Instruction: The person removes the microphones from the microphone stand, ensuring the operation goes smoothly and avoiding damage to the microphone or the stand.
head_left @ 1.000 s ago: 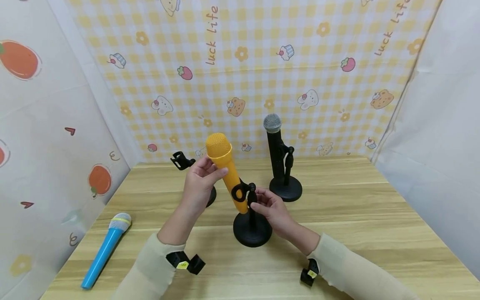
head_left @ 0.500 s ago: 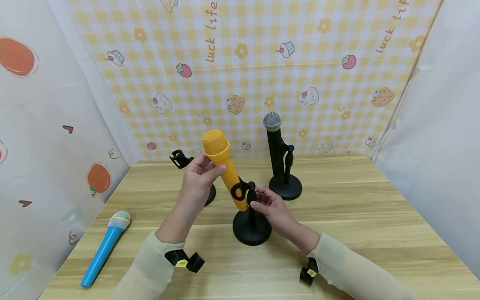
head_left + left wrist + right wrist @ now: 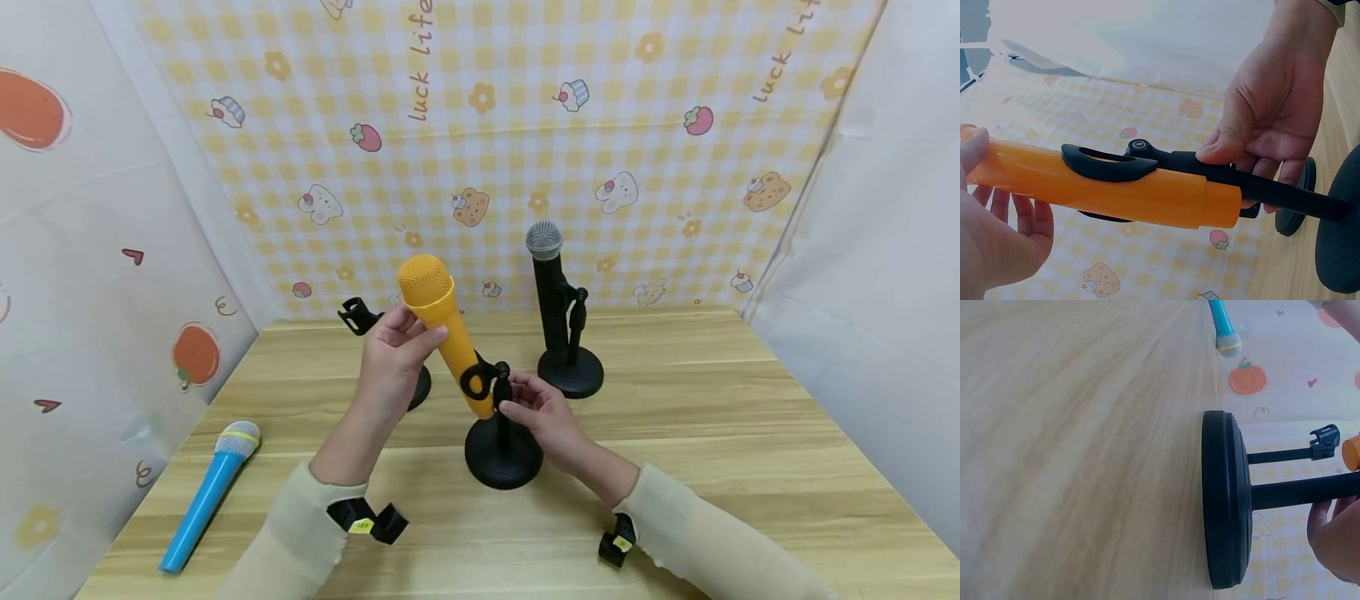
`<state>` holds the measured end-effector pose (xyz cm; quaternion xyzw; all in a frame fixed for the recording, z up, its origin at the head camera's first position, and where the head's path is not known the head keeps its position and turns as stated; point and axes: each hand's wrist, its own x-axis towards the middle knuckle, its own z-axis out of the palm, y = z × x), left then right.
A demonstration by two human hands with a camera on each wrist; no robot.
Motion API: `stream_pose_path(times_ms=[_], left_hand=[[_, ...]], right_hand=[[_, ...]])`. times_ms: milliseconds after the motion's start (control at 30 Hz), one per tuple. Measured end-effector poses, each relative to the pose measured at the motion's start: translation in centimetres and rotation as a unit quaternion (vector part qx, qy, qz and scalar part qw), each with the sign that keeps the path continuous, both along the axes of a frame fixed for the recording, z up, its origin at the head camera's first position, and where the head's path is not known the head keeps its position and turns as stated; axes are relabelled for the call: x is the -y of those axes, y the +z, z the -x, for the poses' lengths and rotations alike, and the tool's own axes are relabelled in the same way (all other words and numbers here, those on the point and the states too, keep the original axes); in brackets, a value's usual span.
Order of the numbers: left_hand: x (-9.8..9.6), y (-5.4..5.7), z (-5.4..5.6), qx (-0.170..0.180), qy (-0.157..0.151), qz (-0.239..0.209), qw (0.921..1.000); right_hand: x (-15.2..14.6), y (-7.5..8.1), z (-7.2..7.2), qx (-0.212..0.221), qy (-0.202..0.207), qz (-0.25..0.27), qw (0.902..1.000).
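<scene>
A yellow-orange microphone (image 3: 459, 348) leans to the left in the black clip of a desk microphone stand (image 3: 504, 458). My left hand (image 3: 396, 354) pinches the microphone just below its mesh head, thumb in front and fingers behind. With thumb and fingers my right hand (image 3: 546, 417) grips the stand's upright post below the clip joint. The left wrist view shows the clip (image 3: 1110, 164) around the microphone's lower body, with the tail end sticking out past it. The round base (image 3: 1225, 500) appears to rest on the table in the right wrist view.
At the back right, a black microphone with a silver head (image 3: 551, 292) sits in another stand (image 3: 572, 375). A third stand with a bare clip (image 3: 358, 317) is partly hidden behind my left hand. A blue microphone (image 3: 206, 504) lies at the table's left edge.
The microphone's head has tilted slightly farther left along with my left hand. My right hand keeps its grip on the post. The whole view has shifted a little.
</scene>
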<state>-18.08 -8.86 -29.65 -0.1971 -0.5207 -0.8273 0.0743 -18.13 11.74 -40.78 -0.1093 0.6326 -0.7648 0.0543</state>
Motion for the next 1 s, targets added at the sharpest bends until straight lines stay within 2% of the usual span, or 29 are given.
stream_pose_path(times_ms=[500,1000], left_hand=[[0.3,0.7,-0.3,-0.015,-0.002,-0.005,0.9999],[0.6,1.5,-0.3,-0.026,0.010,-0.039,0.9989]], right_hand=[[0.1,0.0,0.0,0.003,-0.003,0.000,1.0000],[0.0,0.0,0.0,0.000,-0.001,0.001,1.0000]])
